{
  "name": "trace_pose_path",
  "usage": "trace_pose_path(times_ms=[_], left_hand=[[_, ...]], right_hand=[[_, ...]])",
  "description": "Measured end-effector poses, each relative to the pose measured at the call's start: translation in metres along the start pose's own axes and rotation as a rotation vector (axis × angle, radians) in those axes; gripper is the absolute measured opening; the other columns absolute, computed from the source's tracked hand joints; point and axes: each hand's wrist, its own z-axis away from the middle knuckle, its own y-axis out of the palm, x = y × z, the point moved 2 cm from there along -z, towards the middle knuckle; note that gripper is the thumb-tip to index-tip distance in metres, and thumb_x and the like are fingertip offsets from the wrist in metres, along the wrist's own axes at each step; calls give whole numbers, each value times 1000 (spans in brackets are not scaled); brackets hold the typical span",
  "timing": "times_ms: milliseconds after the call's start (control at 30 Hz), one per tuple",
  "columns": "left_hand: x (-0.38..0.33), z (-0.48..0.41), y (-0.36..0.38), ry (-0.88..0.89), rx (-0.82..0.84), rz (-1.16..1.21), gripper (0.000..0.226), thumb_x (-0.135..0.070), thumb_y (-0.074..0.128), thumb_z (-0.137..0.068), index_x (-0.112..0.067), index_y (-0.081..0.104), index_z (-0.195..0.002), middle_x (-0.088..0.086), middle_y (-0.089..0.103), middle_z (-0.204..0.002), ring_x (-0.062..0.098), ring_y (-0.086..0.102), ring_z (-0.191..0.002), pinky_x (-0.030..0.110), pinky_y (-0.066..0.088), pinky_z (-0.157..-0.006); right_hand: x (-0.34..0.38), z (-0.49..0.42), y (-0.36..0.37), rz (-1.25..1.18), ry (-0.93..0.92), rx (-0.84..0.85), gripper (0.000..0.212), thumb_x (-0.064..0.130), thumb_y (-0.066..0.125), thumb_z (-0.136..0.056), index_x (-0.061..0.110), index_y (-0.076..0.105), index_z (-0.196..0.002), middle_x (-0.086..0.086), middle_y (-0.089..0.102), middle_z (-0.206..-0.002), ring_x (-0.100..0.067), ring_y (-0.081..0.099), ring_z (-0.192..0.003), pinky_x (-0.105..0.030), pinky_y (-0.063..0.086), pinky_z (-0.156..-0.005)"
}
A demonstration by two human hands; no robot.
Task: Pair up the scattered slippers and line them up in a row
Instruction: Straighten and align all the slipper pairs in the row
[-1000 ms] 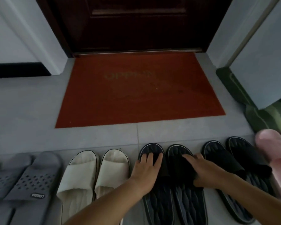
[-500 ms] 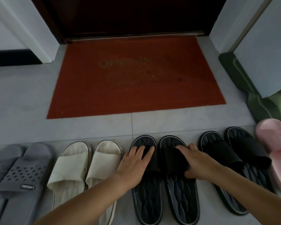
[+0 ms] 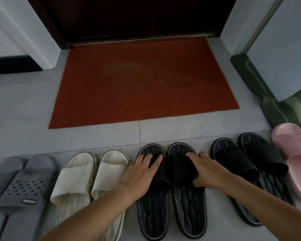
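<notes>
Status, as judged: late stage. Pairing looks largely done, and the row is being squared up.

Left hand [image 3: 142, 171]: flat, palm down, fingers straight and slightly spread on the strap of the left black slipper [image 3: 153, 197]. It grips nothing.

Right hand [image 3: 208, 169]: fingers nearly straight across the strap of the right black slipper [image 3: 188, 202], thumb lying at the strap's rear edge. No clear pinch shows.

Pair under the hands: the two slippers lie side by side and touching on the tiled floor [image 3: 24, 110]. Their toes are about level and point toward the red doormat [image 3: 142, 84].

Outward, person's left: cream pair [image 3: 76, 176], just beside, matched, toes the same way. Beyond it is the grey pair [image 3: 24, 185], perforated and partly cut off by the frame edge.

Outward, person's right: second black pair [image 3: 233, 162], set apart by a gap, lying at a slight angle, toes a little ahead of the rest. Beyond it is a pink slipper [image 3: 288, 141], close against the outer black one. Its mate shows only as a sliver at the frame edge and cannot be confirmed.

Outstanding, as judged:
- The toe line is uneven.
- The second black pair and the pink end want straightening.
- The pink pairing is unverified.
</notes>
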Motion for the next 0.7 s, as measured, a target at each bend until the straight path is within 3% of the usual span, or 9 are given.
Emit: trace_pose_path(times_ms=[700], left_hand=[[-7, 0, -8, -82, 23, 5, 94, -8, 59, -80, -21, -4, -149, 15, 22, -143, 36, 30, -125, 44, 39, -97]], right_hand=[[8, -3, -6, 25, -8, 24, 96, 31, 71, -67, 30, 14, -144, -11, 34, -126, -36, 58, -102, -43, 52, -86]])
